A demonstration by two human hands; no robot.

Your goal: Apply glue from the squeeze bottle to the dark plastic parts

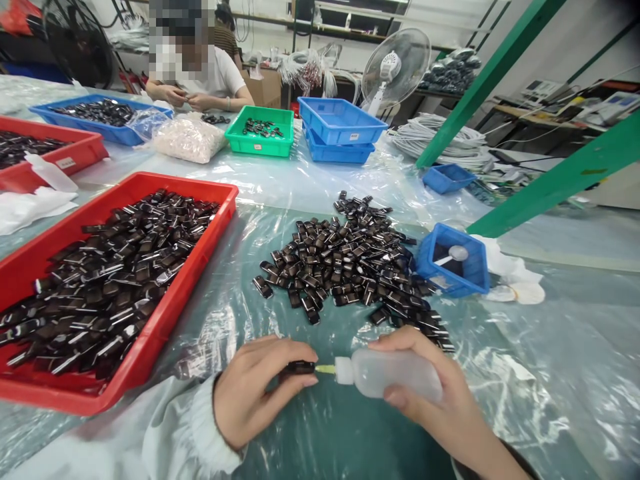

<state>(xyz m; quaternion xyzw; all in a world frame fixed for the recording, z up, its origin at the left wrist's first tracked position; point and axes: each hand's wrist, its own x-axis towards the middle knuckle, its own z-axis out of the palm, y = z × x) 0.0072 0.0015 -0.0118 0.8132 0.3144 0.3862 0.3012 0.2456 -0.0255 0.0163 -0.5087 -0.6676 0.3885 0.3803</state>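
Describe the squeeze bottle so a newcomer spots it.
Start at the loose pile of black parts right of the red tray. Just below it, the right hand holds the squeeze bottle. Unlike the dark parts around it, it is translucent white, its yellowish nozzle at a part in the left hand.

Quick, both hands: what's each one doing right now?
Left hand: closed, pinching a small black part.
Right hand: closed around a squeeze bottle, nozzle at the part.
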